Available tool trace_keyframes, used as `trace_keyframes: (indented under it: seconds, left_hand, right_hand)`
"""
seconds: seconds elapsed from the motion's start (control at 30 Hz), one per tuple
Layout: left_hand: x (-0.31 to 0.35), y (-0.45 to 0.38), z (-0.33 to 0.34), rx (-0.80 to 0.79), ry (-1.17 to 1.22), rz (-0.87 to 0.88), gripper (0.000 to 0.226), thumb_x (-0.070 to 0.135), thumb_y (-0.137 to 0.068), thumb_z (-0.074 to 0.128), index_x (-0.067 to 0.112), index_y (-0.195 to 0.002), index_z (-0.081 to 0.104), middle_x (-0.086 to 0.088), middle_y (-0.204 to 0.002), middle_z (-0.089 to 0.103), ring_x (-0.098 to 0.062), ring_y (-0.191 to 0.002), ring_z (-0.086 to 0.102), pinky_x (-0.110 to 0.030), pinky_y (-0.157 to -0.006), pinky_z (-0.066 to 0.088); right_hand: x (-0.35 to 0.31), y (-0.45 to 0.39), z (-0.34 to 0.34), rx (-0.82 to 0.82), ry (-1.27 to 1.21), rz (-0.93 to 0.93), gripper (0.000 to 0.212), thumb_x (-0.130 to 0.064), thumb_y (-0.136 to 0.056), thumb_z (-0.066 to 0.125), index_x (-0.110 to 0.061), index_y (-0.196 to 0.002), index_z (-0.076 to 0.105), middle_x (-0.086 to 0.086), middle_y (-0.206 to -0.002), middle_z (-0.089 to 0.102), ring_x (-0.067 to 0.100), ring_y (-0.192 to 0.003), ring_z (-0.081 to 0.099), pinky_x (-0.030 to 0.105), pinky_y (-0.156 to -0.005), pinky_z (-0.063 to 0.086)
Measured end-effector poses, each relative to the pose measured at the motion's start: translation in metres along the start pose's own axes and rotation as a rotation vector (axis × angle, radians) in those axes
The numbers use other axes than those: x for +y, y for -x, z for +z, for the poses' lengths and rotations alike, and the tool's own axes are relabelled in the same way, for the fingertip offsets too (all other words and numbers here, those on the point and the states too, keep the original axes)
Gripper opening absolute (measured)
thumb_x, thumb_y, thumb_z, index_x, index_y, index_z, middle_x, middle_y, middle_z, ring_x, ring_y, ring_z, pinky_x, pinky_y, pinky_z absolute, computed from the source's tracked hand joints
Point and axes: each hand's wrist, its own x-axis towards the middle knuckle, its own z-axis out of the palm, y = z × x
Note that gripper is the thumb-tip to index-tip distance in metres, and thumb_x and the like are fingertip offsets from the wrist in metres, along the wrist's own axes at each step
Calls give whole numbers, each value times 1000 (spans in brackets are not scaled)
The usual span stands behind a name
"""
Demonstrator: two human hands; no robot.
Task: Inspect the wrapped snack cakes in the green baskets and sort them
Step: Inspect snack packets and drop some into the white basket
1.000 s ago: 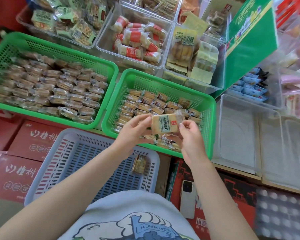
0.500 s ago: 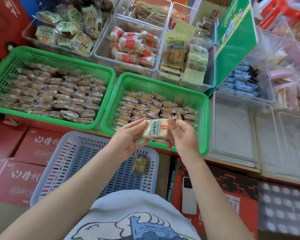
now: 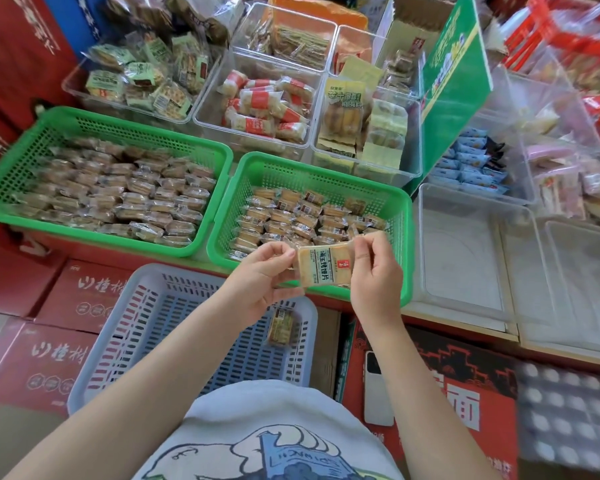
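Around me is a crowded shop display: clear plastic bins of wrapped snacks at the back, a green sign board standing to the right of them, and red cartons down by my knees. Two green baskets sit side by side. The left green basket is packed with rows of wrapped snack cakes; the right green basket holds fewer, gathered toward its middle and near side.

I hold one wrapped snack cake up over the near edge of the right green basket, its printed label facing me. My left hand pinches the wrapper's left end, fingers curled and clamped on it. My right hand pinches the right end at the top corner, thumb and forefinger closed on the wrapper, the other fingers curled behind.

Below my left hand sits a pale blue basket with a single wrapped cake lying near its right side. A white phone lies on the red carton just inside my right forearm.
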Motion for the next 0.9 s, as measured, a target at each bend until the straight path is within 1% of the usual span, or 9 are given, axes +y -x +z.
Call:
trace_keyframes:
  seconds: [0.13, 0.27, 0.37, 0.47, 0.53, 0.6, 0.73, 0.8, 0.9]
  left_hand:
    - [-5, 4, 6, 119, -155, 73, 16, 14, -104, 54, 17, -89, 52, -8, -91, 71, -15, -68, 66, -21, -44, 48]
    - [-7, 7, 8, 144, -258, 130, 11, 17, -105, 53, 17, -93, 52, -7, -84, 69, -14, -60, 62, -21, -44, 41]
    - [-7, 10, 10, 97, -266, 190, 7, 18, -105, 53, 13, -99, 54, -7, -74, 64, -15, -54, 58, -24, -47, 43]
    - [-2, 15, 13, -46, -214, 196, 7, 17, -100, 58, 13, -102, 53, -4, -74, 65, -17, -60, 60, -26, -55, 48]
    - [1, 18, 13, -160, -231, 187, 22, 16, -89, 68, 14, -107, 54, -3, -77, 67, -17, -66, 64, -27, -60, 52]
    - [2, 19, 13, -211, -279, 195, 36, 8, -85, 72, 16, -115, 55, -5, -81, 68, -19, -71, 67, -28, -64, 55]
    - [2, 17, 13, -219, -296, 213, 40, 1, -87, 71, 18, -122, 59, -8, -82, 69, -22, -72, 67, -32, -70, 58]
    - [2, 15, 10, -210, -267, 186, 41, 2, -88, 70, 19, -124, 60, -7, -80, 68, -20, -70, 65, -31, -69, 57]
    - [-1, 9, 3, -153, -238, 97, 47, -2, -91, 65, 15, -134, 55, -6, -76, 63, -16, -66, 61, -27, -64, 56]
  right_hand:
    - [0, 6, 2, 47, 92, -108, 23, -21, -103, 49, -8, -84, 51, -9, -63, 46, 5, -59, 50, 21, -46, 34]
    - [-3, 6, -2, 8, -29, 26, 23, -23, -104, 50, -13, -83, 50, -7, -66, 52, 7, -61, 49, 18, -50, 37]
    - [-5, 7, -6, -9, -114, 168, 27, -24, -105, 47, -15, -80, 49, -5, -67, 51, 5, -60, 47, 16, -53, 36]
    - [-1, 8, -7, 3, -166, 265, 29, -30, -106, 45, -22, -78, 48, 0, -70, 53, 10, -62, 49, 27, -57, 41]
    - [4, 6, -8, 22, -237, 359, 30, -38, -105, 44, -27, -78, 50, 5, -75, 55, 22, -67, 53, 32, -57, 40]
    - [7, 4, -9, 35, -314, 449, 29, -41, -104, 45, -29, -79, 52, 5, -79, 59, 22, -68, 54, 28, -54, 39]
    - [9, 2, -14, 28, -423, 527, 28, -38, -105, 47, -23, -81, 51, 2, -73, 59, 17, -57, 50, 24, -43, 35]
    - [9, 0, -14, 29, -419, 548, 29, -39, -104, 48, -21, -82, 53, 0, -73, 62, 12, -55, 54, 25, -45, 38]
    - [7, -2, -11, 17, -379, 539, 30, -41, -103, 50, -21, -81, 55, 5, -77, 65, 20, -63, 58, 28, -51, 40]
